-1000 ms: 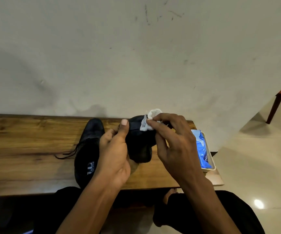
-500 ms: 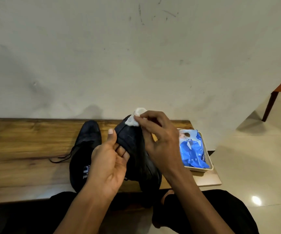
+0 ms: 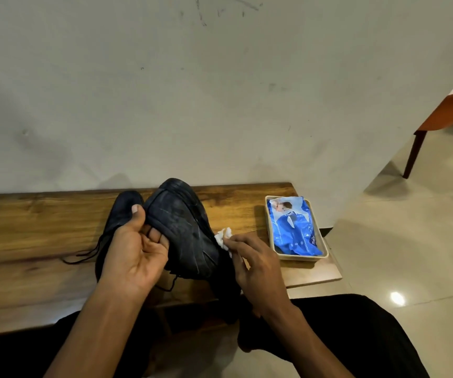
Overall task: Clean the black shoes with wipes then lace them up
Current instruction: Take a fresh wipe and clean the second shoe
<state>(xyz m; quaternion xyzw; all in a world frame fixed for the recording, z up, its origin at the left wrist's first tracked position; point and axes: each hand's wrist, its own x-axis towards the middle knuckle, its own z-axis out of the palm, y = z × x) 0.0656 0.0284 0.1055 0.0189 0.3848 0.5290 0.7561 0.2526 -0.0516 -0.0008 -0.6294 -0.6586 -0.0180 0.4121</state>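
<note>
My right hand (image 3: pixel 258 268) has slid the wipe (image 3: pixel 224 237) from toe down to the side of the shoe (image 3: pixel 184 230), mid-frame; my left hand (image 3: pixel 135 257) keeps its grip, tilting it for access.

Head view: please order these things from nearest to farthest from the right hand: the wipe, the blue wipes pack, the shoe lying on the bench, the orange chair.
1. Wipe, pinched in the right hand.
2. Blue wipes pack, in its tray just right of the hand.
3. Shoe lying on the bench, left, beyond the held shoe.
4. Orange chair, far right.
</note>
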